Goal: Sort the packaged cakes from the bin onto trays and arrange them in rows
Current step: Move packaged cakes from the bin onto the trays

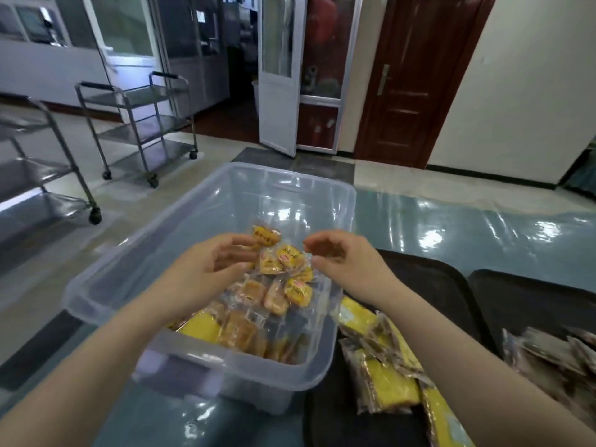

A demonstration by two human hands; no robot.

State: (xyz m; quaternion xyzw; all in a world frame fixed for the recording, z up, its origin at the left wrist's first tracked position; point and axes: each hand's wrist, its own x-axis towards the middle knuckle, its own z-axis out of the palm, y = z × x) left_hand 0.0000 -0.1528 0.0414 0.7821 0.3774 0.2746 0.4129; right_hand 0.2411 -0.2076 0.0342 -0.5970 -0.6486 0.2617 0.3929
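Note:
A clear plastic bin (206, 204) stands on the table, with several packaged cakes (258, 295) heaped in its near half. Both hands hover over that heap. My left hand (206, 266) has curled fingers pinching a small orange packaged cake (266, 236) at its fingertips. My right hand (342, 259) is beside it, fingers bent and apart, holding nothing. To the right lies a black tray (432, 285) with yellow packaged cakes (383, 375) along its near left part. A second black tray (529, 298) further right carries silvery packets (554, 353).
The table is covered in shiny blue-green plastic sheeting (451, 227). Two steel trolleys (142, 124) stand on the floor at the left. A white door (277, 75) stands ajar and a brown door (416, 79) is at the back.

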